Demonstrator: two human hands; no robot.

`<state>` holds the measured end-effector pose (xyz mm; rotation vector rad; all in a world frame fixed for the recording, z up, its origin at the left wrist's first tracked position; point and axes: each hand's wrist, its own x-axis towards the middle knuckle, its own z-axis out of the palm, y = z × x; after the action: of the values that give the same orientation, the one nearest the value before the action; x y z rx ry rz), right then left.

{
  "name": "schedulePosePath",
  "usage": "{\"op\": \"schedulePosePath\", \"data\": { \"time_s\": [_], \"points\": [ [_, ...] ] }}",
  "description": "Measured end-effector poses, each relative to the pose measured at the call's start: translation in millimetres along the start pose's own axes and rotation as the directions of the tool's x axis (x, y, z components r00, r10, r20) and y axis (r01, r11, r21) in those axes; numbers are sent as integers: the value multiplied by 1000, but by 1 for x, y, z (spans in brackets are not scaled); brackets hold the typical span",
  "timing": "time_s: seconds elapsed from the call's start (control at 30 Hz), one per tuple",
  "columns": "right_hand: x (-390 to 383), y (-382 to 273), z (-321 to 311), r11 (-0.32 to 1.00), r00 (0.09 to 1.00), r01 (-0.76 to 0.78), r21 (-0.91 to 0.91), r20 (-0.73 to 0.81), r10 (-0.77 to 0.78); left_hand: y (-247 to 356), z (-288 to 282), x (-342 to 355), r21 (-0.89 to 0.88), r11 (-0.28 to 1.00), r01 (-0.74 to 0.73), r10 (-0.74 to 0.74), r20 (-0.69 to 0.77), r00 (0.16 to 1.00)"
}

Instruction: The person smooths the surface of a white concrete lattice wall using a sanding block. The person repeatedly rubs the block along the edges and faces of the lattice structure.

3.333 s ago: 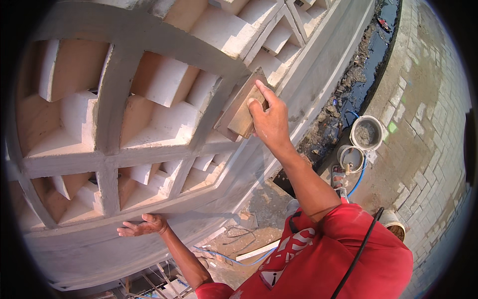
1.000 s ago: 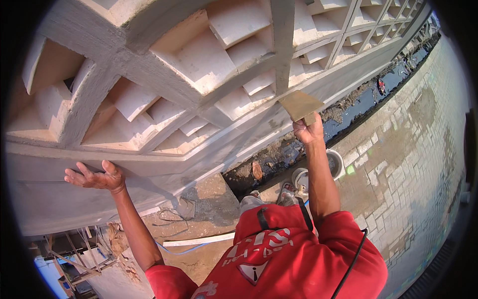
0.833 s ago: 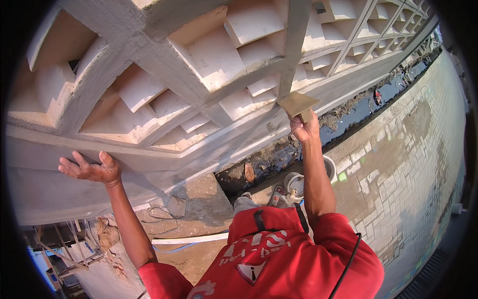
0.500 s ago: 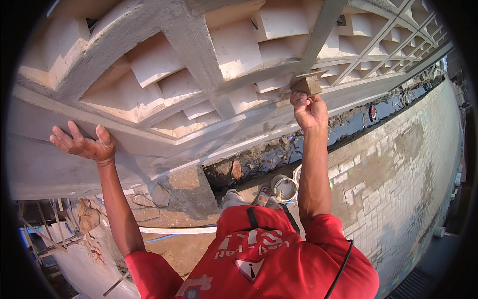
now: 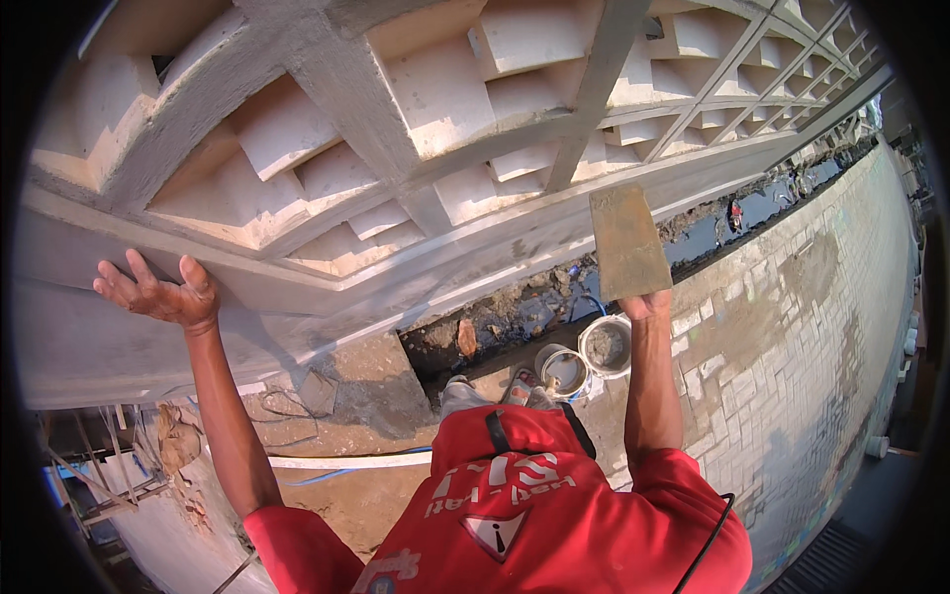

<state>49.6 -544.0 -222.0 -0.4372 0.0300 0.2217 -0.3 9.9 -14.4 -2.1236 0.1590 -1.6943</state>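
Gripping a flat, brownish float (image 5: 630,243), the right hand (image 5: 648,304) is holding it up from its near end. The float is showing its broad face to the view, and its far end is overlapping the foot of the wall (image 5: 351,94); whether the two are touching, one cannot tell. The right fingers are mostly hiding behind the float, so their exact grip is staying out of sight.

Over on the other side, the left hand (image 5: 163,292) is reaching up in front of the plain band below the openings. Its fingers are spreading wide, with thumb and fingers standing apart; contact with the wall is remaining unclear.

Above both hands, the wall is rising in a grid of grey ribs, and pale slanted blocks (image 5: 534,40) are filling its openings. Dark water (image 5: 693,246) is lying in a ditch just beyond the float, and pale paving (image 5: 732,337) is stretching away to the right. Near the right forearm, a bucket (image 5: 606,375) is holding grey mix, and a second bucket (image 5: 549,358) is standing beside it. The person is wearing a red shirt (image 5: 554,525).
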Motion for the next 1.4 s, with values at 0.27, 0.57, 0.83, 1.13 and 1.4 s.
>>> {"op": "schedulePosePath", "data": {
  "time_s": [0.27,0.57,0.83,1.13,1.4],
  "points": [
    [25,85,0,998,994,29,-50,-103,-34,-2,0,1,0,999,-43,43,-8,999],
    [54,96,16,970,953,202,-136,-203,-227,3,-2,6,-9,997,-77,77,11,997],
    [72,123,42,943,926,110,-315,-311,-212,2,-2,3,0,997,-76,76,6,997],
    [12,186,49,917,986,-138,-375,-139,92,0,-2,4,26,995,-96,96,-1,995],
    [30,93,-35,808,959,104,-580,-156,-235,2,0,3,9,995,-95,95,-11,995]
  ]
}}
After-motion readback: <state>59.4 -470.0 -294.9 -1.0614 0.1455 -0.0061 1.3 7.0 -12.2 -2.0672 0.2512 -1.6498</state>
